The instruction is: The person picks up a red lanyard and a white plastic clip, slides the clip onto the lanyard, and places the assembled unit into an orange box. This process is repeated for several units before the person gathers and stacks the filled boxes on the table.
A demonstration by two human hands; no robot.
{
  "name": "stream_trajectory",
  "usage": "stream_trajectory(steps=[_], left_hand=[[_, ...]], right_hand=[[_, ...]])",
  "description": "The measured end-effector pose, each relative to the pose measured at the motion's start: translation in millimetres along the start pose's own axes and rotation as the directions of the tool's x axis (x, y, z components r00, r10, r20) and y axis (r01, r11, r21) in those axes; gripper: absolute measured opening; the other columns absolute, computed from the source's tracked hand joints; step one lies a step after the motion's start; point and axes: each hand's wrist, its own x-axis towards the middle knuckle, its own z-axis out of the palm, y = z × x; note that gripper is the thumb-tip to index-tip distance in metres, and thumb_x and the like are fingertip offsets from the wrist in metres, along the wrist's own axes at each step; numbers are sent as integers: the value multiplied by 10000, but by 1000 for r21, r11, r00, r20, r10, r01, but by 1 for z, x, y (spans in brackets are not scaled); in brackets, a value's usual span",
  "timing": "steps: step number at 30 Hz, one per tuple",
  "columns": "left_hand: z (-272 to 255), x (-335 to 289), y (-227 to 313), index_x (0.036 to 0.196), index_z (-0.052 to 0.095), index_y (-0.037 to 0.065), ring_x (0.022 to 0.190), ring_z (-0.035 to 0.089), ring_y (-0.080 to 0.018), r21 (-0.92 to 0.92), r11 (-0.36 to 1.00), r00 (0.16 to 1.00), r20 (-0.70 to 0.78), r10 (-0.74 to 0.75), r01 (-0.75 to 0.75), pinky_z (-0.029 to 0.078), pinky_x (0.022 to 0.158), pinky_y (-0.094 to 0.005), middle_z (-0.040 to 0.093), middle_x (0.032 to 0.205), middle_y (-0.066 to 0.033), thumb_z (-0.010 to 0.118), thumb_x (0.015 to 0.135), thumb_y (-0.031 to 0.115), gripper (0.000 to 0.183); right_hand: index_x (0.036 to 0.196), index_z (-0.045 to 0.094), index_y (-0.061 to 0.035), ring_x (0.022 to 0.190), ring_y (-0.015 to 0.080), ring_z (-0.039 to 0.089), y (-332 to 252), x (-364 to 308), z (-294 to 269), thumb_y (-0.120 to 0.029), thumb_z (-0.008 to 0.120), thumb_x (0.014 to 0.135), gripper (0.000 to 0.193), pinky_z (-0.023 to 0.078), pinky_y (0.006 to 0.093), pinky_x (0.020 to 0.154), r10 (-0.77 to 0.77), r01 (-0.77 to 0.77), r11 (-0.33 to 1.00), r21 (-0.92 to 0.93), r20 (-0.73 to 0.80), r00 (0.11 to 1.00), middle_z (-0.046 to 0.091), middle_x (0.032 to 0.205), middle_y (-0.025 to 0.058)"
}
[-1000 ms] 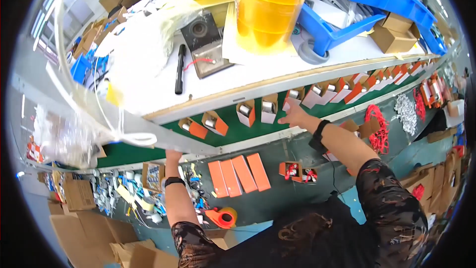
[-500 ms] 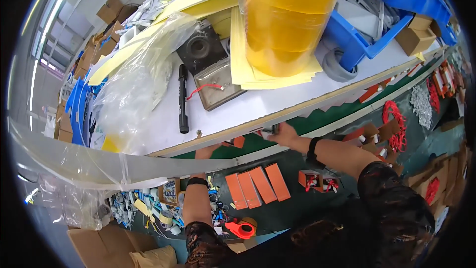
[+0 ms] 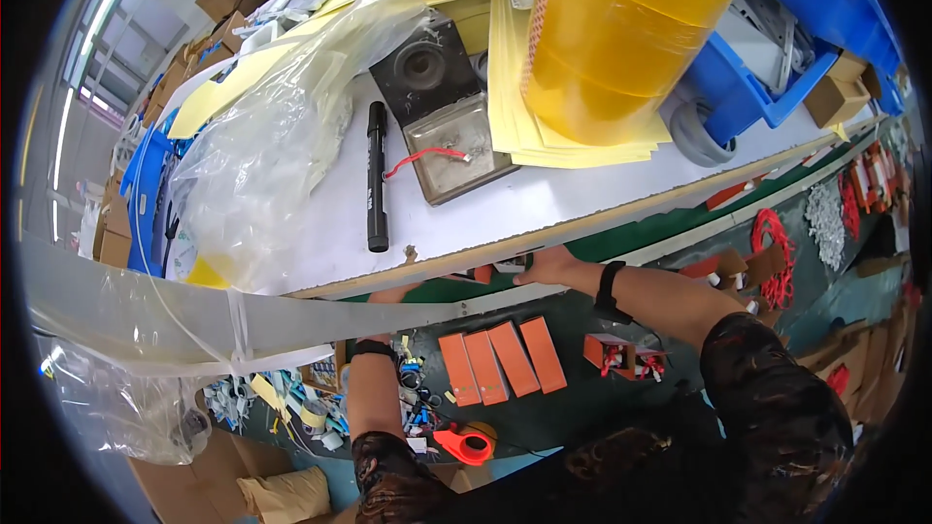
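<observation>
Both arms reach under the front edge of a white shelf (image 3: 320,257). My right hand (image 3: 551,266) is closed on a small white and dark thing (image 3: 511,264), mostly hidden below the shelf edge. My left hand (image 3: 393,294) shows only its back and wrist; the shelf hides its fingers. Between the hands, part of an orange piece (image 3: 482,274) shows beside the right hand's thing. Below them, several flat orange boxes (image 3: 513,359) lie in a row on the dark green worktop. An opened orange box (image 3: 621,357) with red cords inside sits to their right.
On the shelf are a black marker (image 3: 377,180), a clear plastic bag (image 3: 277,146), an open small case (image 3: 451,150), a roll of yellow tape (image 3: 631,39) and a blue bin (image 3: 767,97). A red tape dispenser (image 3: 464,444) and mixed connectors lie below left; red cable coils (image 3: 772,257) right.
My view has shifted slightly, so the shelf's things appear moved. My right hand has come a little left and lower, closer to the orange piece; my left arm has shifted slightly left.
</observation>
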Motion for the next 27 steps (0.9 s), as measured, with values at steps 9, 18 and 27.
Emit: stream_trajectory(steps=[9, 18, 27], left_hand=[[109, -136, -21, 871, 543, 26, 726, 433, -121, -210, 935, 153, -973, -172, -285, 391, 658, -288, 495, 834, -1, 561, 908, 83, 70], [182, -173, 46, 1337, 487, -16, 1165, 550, -275, -388, 824, 755, -652, 72, -413, 434, 996, -387, 554, 1271, -189, 477, 976, 356, 518], [186, 20, 50, 1546, -11, 21, 1494, 70, -310, -321, 849, 303, -931, -202, -420, 55, 1206, -405, -3, 1620, -181, 289, 1014, 560, 814]], right_hand=[[1295, 557, -55, 1259, 368, 486, 33, -19, -13, -289, 862, 634, 765, 401, 389, 1037, 54, -43, 984, 171, -62, 997, 530, 1341, 211], [1476, 274, -55, 1276, 356, 485, 7, -30, -64, -105, 862, 611, 1047, 424, 415, 1027, 69, -131, 966, 222, 268, 961, 456, 1408, 245], [1523, 297, -164, 1467, 311, 195, 94, 82, -5, -519, 468, 943, 702, -10, 722, 1083, 12, -288, 341, 895, 302, 953, 251, 1593, 78]])
